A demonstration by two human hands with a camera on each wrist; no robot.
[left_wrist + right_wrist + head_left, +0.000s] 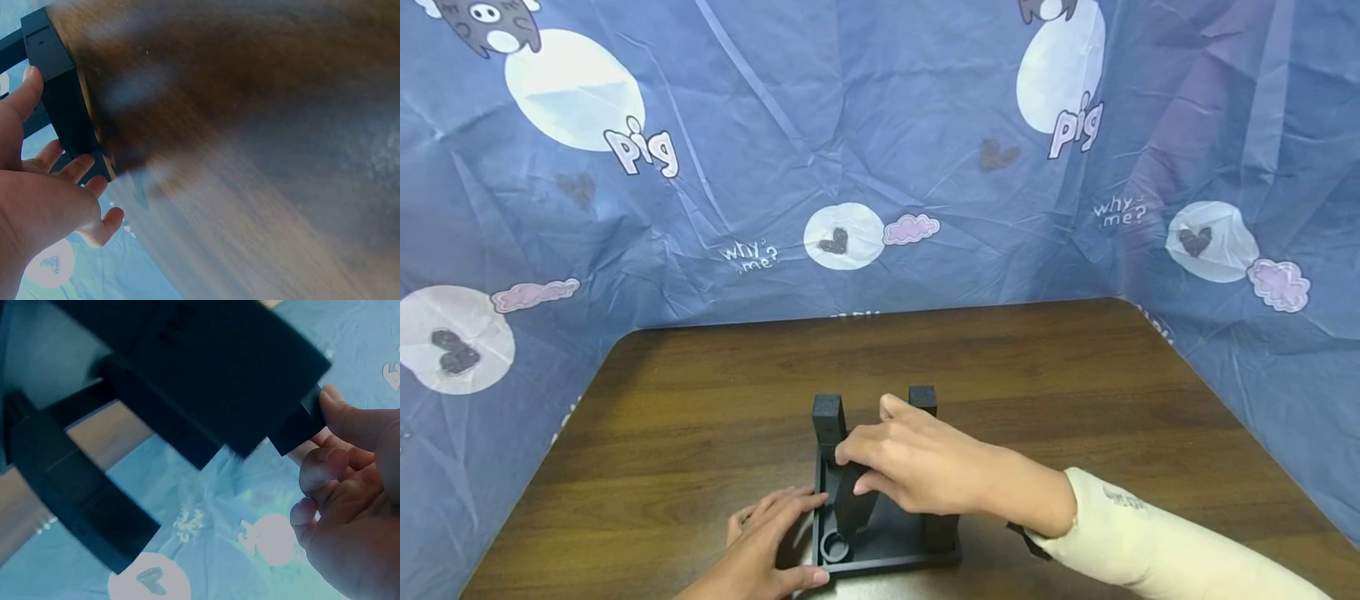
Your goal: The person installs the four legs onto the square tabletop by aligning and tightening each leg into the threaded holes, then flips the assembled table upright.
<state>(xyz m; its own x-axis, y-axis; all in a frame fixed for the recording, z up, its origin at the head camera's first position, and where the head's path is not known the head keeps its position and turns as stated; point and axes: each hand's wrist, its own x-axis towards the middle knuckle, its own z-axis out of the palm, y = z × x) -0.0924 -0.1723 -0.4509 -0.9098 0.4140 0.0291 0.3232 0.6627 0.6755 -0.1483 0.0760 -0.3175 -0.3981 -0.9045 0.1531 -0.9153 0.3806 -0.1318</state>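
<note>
In the head view, a black square base with a raised rim lies on the table. Upright black posts stand at its back left, back right and front right. A round ring-shaped socket sits in the front left corner. My right hand pinches the upper end of a black post, slightly tilted, its lower end close to the ring. Thumb and fingers also show on its end in the right wrist view. My left hand rests its extended fingers and thumb against the base's left side and front corner.
The brown wooden table has rounded far corners. A blue printed cloth hangs behind it and along both sides. A pale sleeve covers the right forearm.
</note>
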